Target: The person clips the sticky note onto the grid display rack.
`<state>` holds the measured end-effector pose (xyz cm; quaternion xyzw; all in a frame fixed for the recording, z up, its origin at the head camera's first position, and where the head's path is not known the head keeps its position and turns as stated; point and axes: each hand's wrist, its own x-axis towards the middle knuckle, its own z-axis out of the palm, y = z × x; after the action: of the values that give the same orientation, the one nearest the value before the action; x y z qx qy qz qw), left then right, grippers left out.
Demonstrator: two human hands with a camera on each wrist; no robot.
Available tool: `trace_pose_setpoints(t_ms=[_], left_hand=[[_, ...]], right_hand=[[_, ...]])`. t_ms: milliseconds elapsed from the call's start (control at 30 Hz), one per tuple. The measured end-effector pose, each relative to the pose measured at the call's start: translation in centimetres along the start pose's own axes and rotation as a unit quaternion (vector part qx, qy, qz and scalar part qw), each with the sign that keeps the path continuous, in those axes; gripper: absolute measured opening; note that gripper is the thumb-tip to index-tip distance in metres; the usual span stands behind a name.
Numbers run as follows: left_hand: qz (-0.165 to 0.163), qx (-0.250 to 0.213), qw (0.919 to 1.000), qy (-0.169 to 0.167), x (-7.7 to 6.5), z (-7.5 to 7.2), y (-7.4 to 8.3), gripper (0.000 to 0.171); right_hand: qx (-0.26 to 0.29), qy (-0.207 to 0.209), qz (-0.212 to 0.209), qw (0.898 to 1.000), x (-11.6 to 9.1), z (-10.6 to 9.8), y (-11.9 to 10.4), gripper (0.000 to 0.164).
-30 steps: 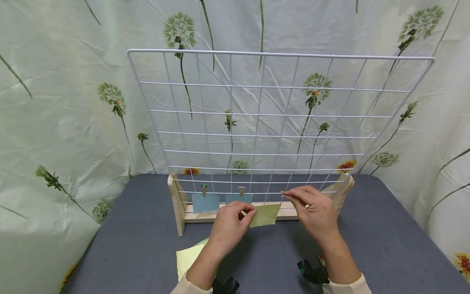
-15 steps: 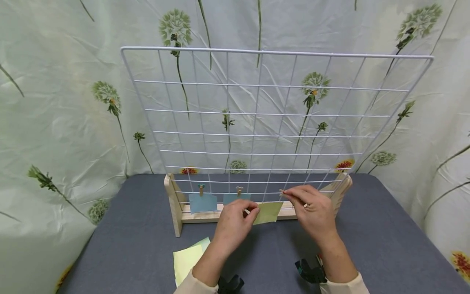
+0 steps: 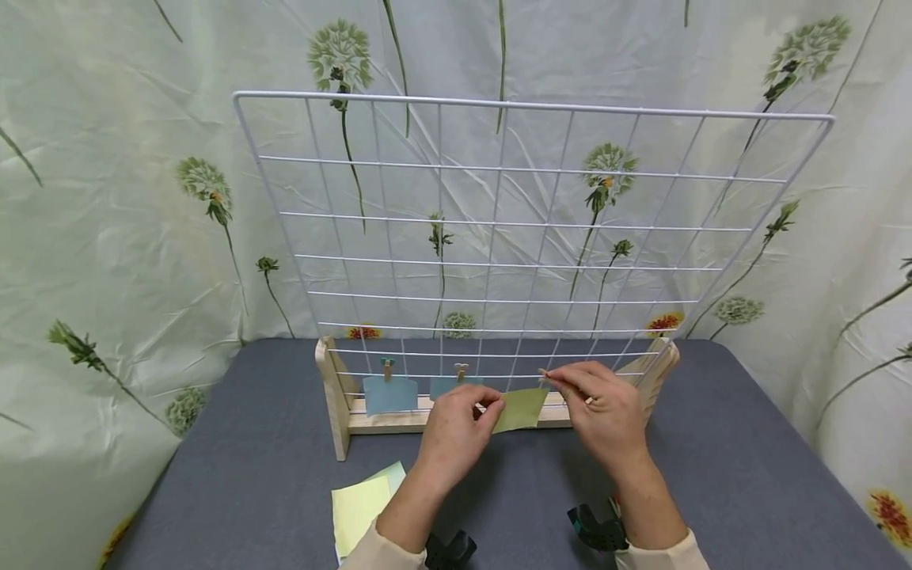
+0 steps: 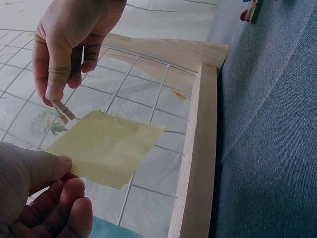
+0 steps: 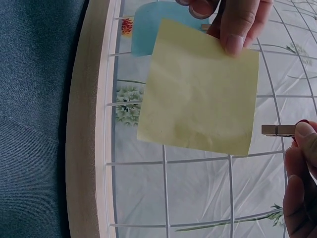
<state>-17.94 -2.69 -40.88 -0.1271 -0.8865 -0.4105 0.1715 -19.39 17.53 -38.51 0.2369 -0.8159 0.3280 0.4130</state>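
Note:
My left hand (image 3: pixel 457 427) pinches a yellow square of paper (image 3: pixel 522 409) by its edge, in front of the white wire grid (image 3: pixel 492 224). A small wooden clothespin (image 5: pixel 277 130) is pinched in my right hand (image 3: pixel 606 408), near the paper's upper right corner. In the right wrist view a gap shows between clothespin and paper; a bit of red shows at the clothespin's gripped end. Left of the yellow paper, two blue papers hang low on the grid, one blue paper (image 3: pixel 390 396) from a clothespin (image 3: pixel 388 369). The other blue paper (image 3: pixel 449 385) is partly behind my left hand, under its clothespin (image 3: pixel 461 370).
A wooden stand (image 3: pixel 332 400) holds the grid upright on the dark cloth-covered table (image 3: pixel 249 475). Loose yellow papers (image 3: pixel 359 511) lie beside my left forearm. A clothespin (image 4: pixel 251 12) with red on it lies on the cloth. A flower-printed curtain (image 3: pixel 107 237) hangs behind.
The yellow paper and my left hand have shifted slightly right against the grid, closer to the clothespin. Both hands keep their pinch. The head view has shifted a little.

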Motion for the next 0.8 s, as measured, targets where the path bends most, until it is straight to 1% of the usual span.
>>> trace_pose_setpoints(t_ms=[100,167,333,533,800], left_hand=[[0.008,-0.002,0.9999,0.008,0.2,0.3,0.0,0.004],[0.008,0.0,0.9999,0.01,0.3,0.6,-0.1,0.004],[-0.005,0.003,0.9998,0.017,0.6,1.3,-0.1,0.005],[-0.015,-0.002,0.9989,0.045,0.9,2.0,-0.1,0.004],[-0.019,-0.01,0.9977,0.064,1.2,2.3,-0.1,0.004]], right_hand=[[0.0,0.003,-0.004,1.0,0.0,0.1,0.0,0.022],[-0.004,0.004,-0.006,1.0,0.0,0.1,0.0,0.022],[-0.006,0.003,-0.009,1.0,0.0,0.3,0.1,0.021],[0.001,-0.001,-0.006,1.0,-0.3,0.9,0.4,0.021],[-0.012,-0.014,0.004,1.0,-0.7,1.2,0.7,0.019]])
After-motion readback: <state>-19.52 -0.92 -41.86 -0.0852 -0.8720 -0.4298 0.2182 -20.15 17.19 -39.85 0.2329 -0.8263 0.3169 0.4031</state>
